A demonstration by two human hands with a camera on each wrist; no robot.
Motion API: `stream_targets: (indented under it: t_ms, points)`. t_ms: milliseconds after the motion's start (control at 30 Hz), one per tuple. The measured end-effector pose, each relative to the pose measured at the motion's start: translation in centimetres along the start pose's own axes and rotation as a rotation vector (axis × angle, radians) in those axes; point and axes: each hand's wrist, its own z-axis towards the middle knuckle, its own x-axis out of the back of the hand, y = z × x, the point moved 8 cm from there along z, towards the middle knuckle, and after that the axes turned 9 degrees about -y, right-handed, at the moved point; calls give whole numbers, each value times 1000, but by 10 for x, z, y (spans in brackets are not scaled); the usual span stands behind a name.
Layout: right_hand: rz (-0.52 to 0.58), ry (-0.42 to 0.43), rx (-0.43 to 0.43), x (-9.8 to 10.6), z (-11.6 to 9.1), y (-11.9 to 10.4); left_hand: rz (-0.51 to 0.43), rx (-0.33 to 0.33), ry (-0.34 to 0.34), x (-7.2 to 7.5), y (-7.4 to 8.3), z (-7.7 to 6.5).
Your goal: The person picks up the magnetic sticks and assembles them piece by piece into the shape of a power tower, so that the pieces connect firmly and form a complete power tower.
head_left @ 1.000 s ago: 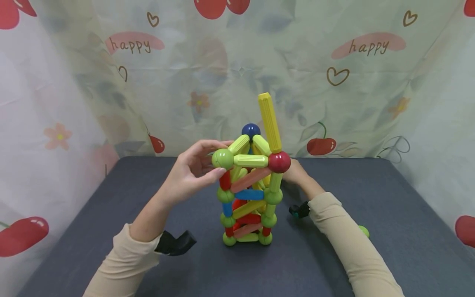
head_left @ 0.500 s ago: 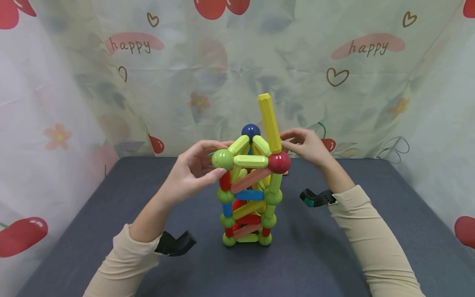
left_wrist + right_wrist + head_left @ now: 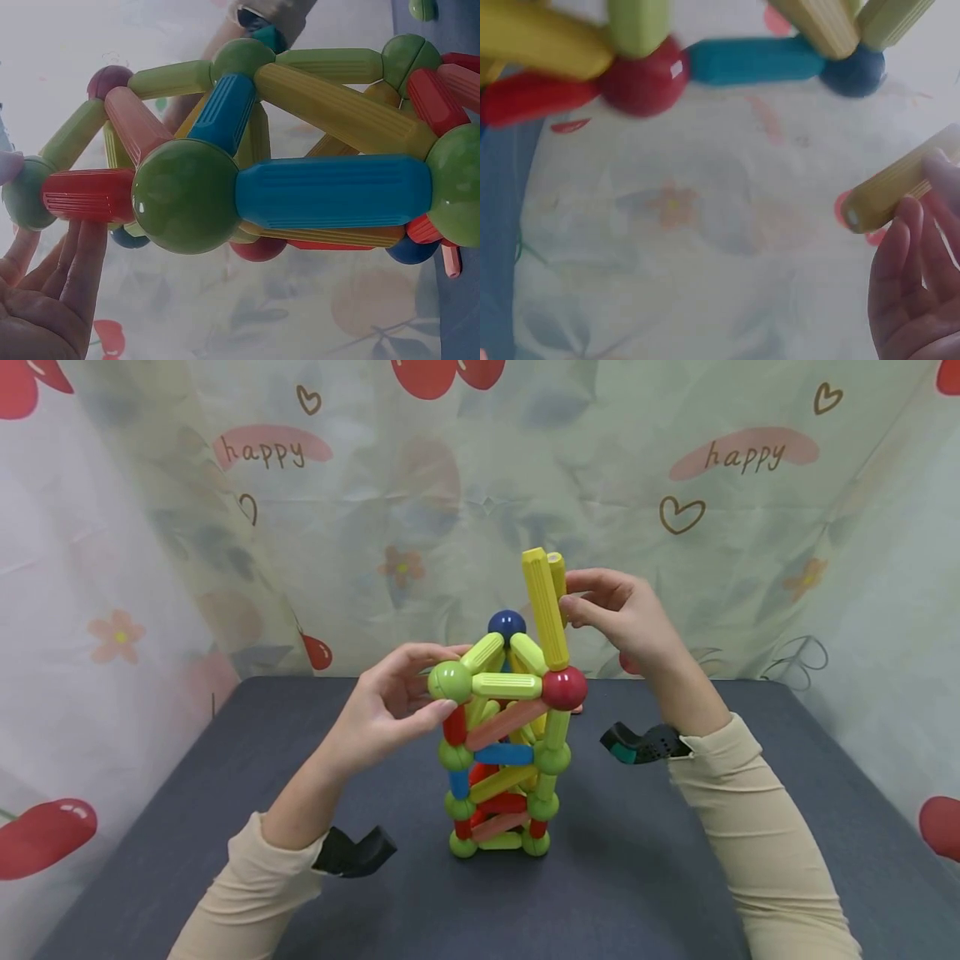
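Observation:
A tall tower of coloured rods and balls [image 3: 502, 755] stands upright in the middle of the head view. My left hand [image 3: 390, 702] holds its top left green ball [image 3: 451, 681] between thumb and fingers. On the red ball [image 3: 564, 688] at the top right, a yellow rod [image 3: 545, 610] sticks up, leaning slightly left. My right hand [image 3: 622, 610] pinches a second yellow rod [image 3: 900, 184] behind it, raised above the tower top. In the right wrist view that rod's lower end is free, apart from the blue ball [image 3: 853, 71]. The top blue ball [image 3: 507, 625] joins two light green rods.
The dark tabletop [image 3: 360, 910] carries the tower, and a patterned cloth [image 3: 480, 510] hangs behind and at the sides. A small pink piece [image 3: 577, 710] lies behind the tower. A green ball [image 3: 423, 9] rests on the table in the left wrist view.
My right hand has risen from low behind the tower to above its top, bringing the second yellow rod into view. The left hand and the tower have stayed in place.

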Motion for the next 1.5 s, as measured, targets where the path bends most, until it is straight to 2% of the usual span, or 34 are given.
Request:
stream_targets:
  t_ms: [267, 567, 733, 1067, 1500]
  points:
    - [174, -33, 95, -18, 11, -23, -31, 10, -9, 0, -1, 0]
    - [297, -64, 156, -29, 16, -34, -31, 8, -8, 0, 1, 0]
    - [380, -116, 184, -36, 19, -38, -30, 4, -16, -1, 1, 1]
    - [392, -138, 174, -42, 21, -36, -19, -20, -5, 0, 0, 0]
    - [314, -131, 77, -44, 24, -32, -6, -13, 5, 1, 0, 0]
